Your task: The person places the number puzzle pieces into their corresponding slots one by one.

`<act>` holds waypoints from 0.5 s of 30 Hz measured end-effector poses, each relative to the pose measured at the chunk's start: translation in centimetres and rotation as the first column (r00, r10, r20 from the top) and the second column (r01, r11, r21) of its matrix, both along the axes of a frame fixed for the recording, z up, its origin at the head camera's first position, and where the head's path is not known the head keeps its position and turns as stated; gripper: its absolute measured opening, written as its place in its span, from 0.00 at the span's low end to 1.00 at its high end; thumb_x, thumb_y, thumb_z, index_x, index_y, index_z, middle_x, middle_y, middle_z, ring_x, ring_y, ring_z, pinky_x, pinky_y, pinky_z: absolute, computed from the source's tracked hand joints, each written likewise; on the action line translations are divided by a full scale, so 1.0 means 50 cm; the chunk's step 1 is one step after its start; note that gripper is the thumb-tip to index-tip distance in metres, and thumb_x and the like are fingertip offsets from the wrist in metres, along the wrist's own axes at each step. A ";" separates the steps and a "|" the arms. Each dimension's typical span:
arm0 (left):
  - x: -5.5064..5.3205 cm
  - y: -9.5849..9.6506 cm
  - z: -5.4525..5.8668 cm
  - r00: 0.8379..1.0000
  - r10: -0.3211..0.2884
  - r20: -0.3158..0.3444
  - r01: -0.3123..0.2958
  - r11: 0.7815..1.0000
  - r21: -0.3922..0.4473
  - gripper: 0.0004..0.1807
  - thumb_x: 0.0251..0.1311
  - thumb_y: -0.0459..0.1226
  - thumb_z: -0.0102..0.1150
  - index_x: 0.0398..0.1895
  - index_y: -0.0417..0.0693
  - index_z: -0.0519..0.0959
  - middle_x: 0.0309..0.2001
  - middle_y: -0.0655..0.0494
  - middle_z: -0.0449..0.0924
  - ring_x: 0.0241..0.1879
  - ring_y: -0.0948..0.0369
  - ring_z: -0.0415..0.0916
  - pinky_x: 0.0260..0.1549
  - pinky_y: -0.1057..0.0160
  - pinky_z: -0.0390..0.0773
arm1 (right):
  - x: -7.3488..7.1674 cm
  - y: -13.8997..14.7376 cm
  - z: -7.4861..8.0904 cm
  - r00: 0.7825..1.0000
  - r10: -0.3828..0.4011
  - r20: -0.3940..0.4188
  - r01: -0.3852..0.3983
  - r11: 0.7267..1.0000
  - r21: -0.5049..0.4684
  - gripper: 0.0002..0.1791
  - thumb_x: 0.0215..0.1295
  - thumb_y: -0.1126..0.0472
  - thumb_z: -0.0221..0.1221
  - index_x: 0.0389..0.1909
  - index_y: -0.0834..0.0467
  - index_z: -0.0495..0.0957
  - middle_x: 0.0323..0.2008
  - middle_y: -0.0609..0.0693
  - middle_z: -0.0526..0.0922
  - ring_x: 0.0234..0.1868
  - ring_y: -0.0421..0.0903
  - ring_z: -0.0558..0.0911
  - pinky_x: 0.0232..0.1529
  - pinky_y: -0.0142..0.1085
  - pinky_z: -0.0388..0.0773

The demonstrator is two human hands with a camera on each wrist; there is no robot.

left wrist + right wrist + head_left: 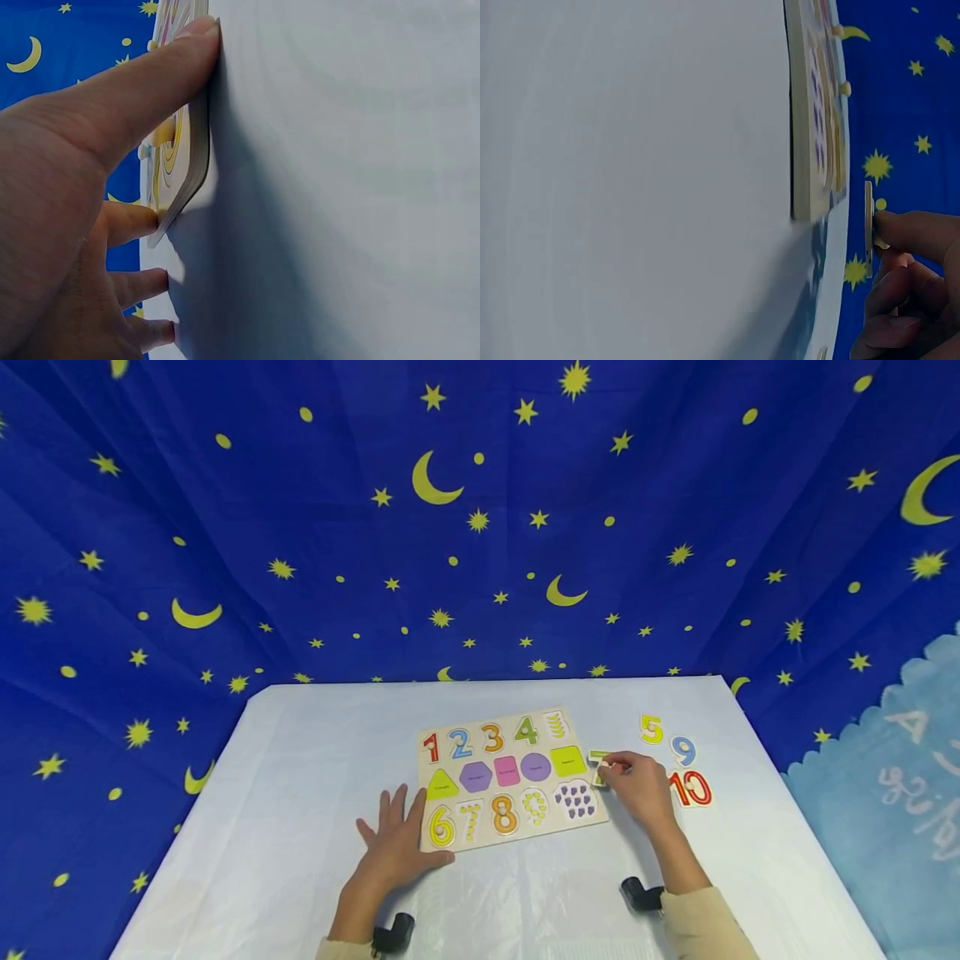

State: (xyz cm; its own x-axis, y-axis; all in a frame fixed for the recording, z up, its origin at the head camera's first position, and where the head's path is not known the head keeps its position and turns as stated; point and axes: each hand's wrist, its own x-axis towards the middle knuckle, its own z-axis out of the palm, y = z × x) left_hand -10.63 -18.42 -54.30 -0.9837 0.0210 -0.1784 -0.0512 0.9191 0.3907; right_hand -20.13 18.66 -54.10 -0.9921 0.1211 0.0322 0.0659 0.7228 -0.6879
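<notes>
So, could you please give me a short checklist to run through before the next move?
1. Left hand at the board: ok, thumb and index finger touch its lower-left corner edges.
2. Right hand has a piece: ok, it pinches the held piece.
3. Held piece's number fully readable: cannot tell, fingers cover part.
4. Held piece over a slot: not ok, it is off the board's right side.
5. 7-shaped slot bare: ok.
6. Loose 5, 9 and 10 off the board: ok.
</notes>
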 end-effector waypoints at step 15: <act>-0.001 -0.003 -0.007 1.000 0.000 0.004 0.000 1.000 0.001 0.62 0.37 0.63 0.71 0.75 0.47 0.54 0.74 0.37 0.43 0.71 0.36 0.31 0.54 0.22 0.32 | 0.008 -0.056 -0.002 0.996 0.084 0.004 -0.084 0.995 -0.046 0.13 0.56 0.58 0.66 0.40 0.60 0.84 0.23 0.47 0.77 0.24 0.44 0.73 0.24 0.34 0.67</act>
